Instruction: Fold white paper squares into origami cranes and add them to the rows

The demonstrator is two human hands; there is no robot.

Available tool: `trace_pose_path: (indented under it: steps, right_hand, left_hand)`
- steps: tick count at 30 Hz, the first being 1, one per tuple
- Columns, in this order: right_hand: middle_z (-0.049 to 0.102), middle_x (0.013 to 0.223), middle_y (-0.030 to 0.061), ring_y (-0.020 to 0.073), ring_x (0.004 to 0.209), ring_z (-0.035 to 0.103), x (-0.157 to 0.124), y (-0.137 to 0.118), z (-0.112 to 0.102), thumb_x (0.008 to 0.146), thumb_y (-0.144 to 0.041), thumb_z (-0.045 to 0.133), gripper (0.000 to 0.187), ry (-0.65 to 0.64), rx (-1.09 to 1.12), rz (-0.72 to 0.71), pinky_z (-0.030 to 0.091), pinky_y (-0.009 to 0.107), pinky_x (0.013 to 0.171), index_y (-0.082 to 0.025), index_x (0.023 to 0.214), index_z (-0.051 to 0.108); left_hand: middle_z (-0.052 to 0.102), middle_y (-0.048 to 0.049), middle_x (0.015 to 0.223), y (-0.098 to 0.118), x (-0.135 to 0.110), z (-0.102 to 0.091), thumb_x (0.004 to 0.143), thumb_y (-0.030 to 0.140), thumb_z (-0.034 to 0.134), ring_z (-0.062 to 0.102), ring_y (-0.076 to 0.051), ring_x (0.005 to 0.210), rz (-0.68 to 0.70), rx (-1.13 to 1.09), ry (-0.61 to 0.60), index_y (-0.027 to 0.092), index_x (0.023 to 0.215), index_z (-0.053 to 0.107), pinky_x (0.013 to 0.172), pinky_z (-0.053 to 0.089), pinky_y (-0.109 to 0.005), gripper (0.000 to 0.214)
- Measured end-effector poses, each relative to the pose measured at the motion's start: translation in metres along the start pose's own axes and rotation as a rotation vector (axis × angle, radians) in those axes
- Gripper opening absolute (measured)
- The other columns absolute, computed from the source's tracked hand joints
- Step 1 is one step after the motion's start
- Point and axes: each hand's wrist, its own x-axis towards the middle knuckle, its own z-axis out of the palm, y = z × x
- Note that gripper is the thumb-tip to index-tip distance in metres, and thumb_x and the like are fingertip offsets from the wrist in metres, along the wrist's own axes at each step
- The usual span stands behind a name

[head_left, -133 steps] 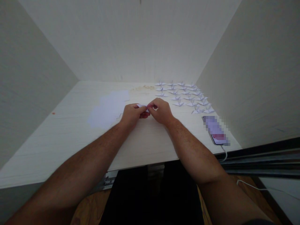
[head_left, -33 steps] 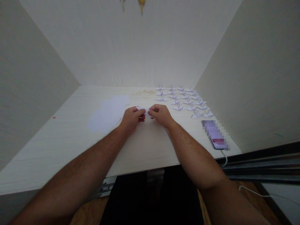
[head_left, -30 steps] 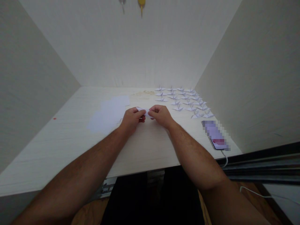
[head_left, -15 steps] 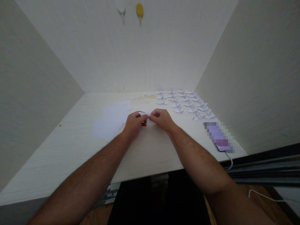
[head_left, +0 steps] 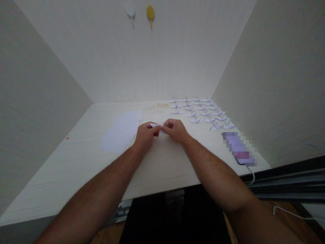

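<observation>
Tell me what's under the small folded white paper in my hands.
Under the small folded white paper, the curled fingers of your left hand show, with the white streaked tabletop below. The paper's underside, and anything your fingers cover, can't be seen.

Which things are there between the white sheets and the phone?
In the head view, the left hand and the right hand are between the sheets and the phone, holding a folded paper.
</observation>
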Motion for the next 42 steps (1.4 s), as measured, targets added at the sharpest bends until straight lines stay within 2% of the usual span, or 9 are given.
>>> trace_pose_path:
  steps: [9, 14, 19, 24, 28, 33, 36, 39, 42]
  right_hand:
    - [0.061, 0.061, -0.0011, 0.0102, 0.056, 0.051, 0.003, 0.005, 0.001, 0.074, -0.037, 0.067, 0.022, -0.013, 0.045, 0.065, 0.038, 0.023, 0.054, -0.016, 0.069, 0.064]
    - [0.057, 0.057, -0.0023, 0.0095, 0.054, 0.047, 0.003, 0.001, -0.002, 0.073, -0.037, 0.068, 0.022, -0.039, 0.041, 0.050, 0.036, 0.023, 0.053, -0.016, 0.067, 0.063]
    - [0.055, 0.055, -0.0038, 0.0086, 0.053, 0.044, 0.002, -0.002, -0.006, 0.070, -0.037, 0.069, 0.022, -0.032, 0.078, 0.043, 0.032, 0.022, 0.051, -0.016, 0.065, 0.062]
    - [0.056, 0.055, -0.0033, 0.0088, 0.053, 0.044, 0.002, -0.001, -0.009, 0.067, -0.040, 0.072, 0.026, -0.026, 0.125, 0.080, 0.033, 0.023, 0.051, -0.016, 0.064, 0.063]
    - [0.059, 0.057, -0.0020, 0.0090, 0.054, 0.047, 0.002, 0.001, -0.010, 0.069, -0.040, 0.071, 0.026, -0.027, 0.140, 0.090, 0.035, 0.023, 0.053, -0.015, 0.066, 0.065]
    - [0.060, 0.058, -0.0017, 0.0093, 0.055, 0.047, 0.004, 0.004, -0.009, 0.072, -0.036, 0.070, 0.022, -0.070, 0.122, 0.031, 0.036, 0.023, 0.054, -0.016, 0.066, 0.066]
    - [0.061, 0.065, -0.0010, 0.0103, 0.062, 0.049, 0.006, 0.006, -0.009, 0.071, -0.034, 0.074, 0.018, -0.001, 0.110, -0.072, 0.039, 0.024, 0.059, -0.017, 0.070, 0.070]
    - [0.057, 0.064, -0.0019, 0.0107, 0.062, 0.048, 0.007, 0.009, -0.010, 0.072, -0.032, 0.075, 0.014, 0.087, 0.087, -0.125, 0.039, 0.025, 0.059, -0.019, 0.072, 0.072]
    - [0.060, 0.064, -0.0014, 0.0113, 0.061, 0.049, 0.006, 0.012, -0.008, 0.074, -0.031, 0.074, 0.013, 0.077, 0.081, -0.140, 0.039, 0.026, 0.059, -0.019, 0.073, 0.073]
  left_hand:
    - [0.053, 0.0024, 0.050, -0.004, 0.003, -0.003, 0.063, 0.031, 0.074, 0.046, -0.010, 0.048, 0.014, 0.025, 0.034, 0.017, 0.059, 0.062, 0.050, 0.035, -0.025, 0.019]
    - [0.050, 0.0032, 0.047, -0.001, 0.004, -0.002, 0.061, 0.030, 0.074, 0.044, -0.009, 0.046, 0.008, 0.014, 0.054, 0.016, 0.058, 0.062, 0.048, 0.032, -0.025, 0.018]
    - [0.049, 0.0034, 0.047, 0.003, 0.003, 0.000, 0.059, 0.027, 0.075, 0.041, -0.009, 0.046, -0.018, -0.053, 0.018, 0.016, 0.058, 0.063, 0.047, 0.030, -0.024, 0.016]
    - [0.052, 0.0008, 0.049, 0.004, 0.005, -0.007, 0.063, 0.029, 0.075, 0.044, -0.009, 0.046, -0.047, -0.017, -0.089, 0.016, 0.056, 0.060, 0.048, 0.031, -0.024, 0.022]
    - [0.053, -0.0004, 0.049, 0.006, 0.005, -0.009, 0.068, 0.033, 0.074, 0.044, -0.009, 0.046, -0.038, -0.005, -0.066, 0.016, 0.053, 0.057, 0.048, 0.031, -0.024, 0.029]
    - [0.054, 0.0006, 0.053, 0.008, 0.005, -0.007, 0.062, 0.026, 0.076, 0.046, -0.009, 0.047, -0.078, -0.137, -0.069, 0.014, 0.061, 0.062, 0.047, 0.034, -0.023, 0.018]
    - [0.058, -0.0013, 0.058, 0.010, 0.005, -0.008, 0.073, 0.040, 0.068, 0.050, -0.011, 0.048, -0.148, -0.223, -0.089, 0.014, 0.070, 0.065, 0.045, 0.036, -0.024, 0.026]
    - [0.065, -0.0074, 0.066, 0.012, 0.007, -0.010, 0.085, 0.060, 0.048, 0.053, -0.014, 0.046, -0.306, -0.261, -0.130, 0.014, 0.078, 0.067, 0.042, 0.036, -0.026, 0.050]
    - [0.068, -0.0101, 0.065, 0.011, 0.008, -0.012, 0.085, 0.058, 0.051, 0.053, -0.014, 0.044, -0.406, -0.216, -0.167, 0.013, 0.078, 0.066, 0.043, 0.036, -0.026, 0.048]
